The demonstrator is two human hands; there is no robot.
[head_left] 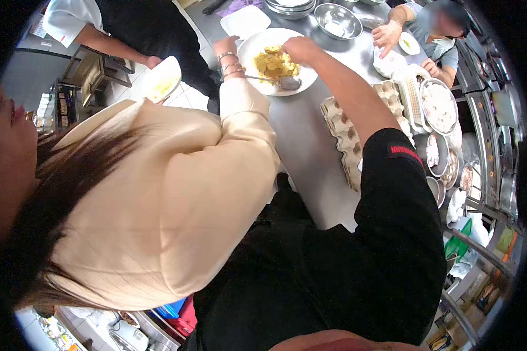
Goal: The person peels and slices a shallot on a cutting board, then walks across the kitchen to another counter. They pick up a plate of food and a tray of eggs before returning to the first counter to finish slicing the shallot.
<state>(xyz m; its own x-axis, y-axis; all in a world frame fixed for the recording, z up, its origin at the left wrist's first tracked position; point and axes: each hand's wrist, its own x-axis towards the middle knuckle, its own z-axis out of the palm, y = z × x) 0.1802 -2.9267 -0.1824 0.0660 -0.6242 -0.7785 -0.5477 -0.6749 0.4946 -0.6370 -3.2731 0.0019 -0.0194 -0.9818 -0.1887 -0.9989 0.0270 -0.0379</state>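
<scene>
My right hand (299, 50) reaches from a black sleeve over a large white plate (307, 73). Its fingers are curled closed at the right edge of a heap of yellow, crumbly food (270, 62); what they hold, if anything, is hidden. A metal spoon (289, 83) rests on the near side of the plate, its handle pointing left. Next to me, a person in a cream jacket (199, 175) has a braceleted hand (227, 45) at the plate's left rim. My left hand does not show.
Egg trays (339, 131) lie right of my forearm on the metal table (301, 140). Metal bowls (338, 22) and a square white plate (245, 22) stand beyond. Another person holds a white plate (168, 76); one more stands across. Food-filled containers (439, 106) line the right.
</scene>
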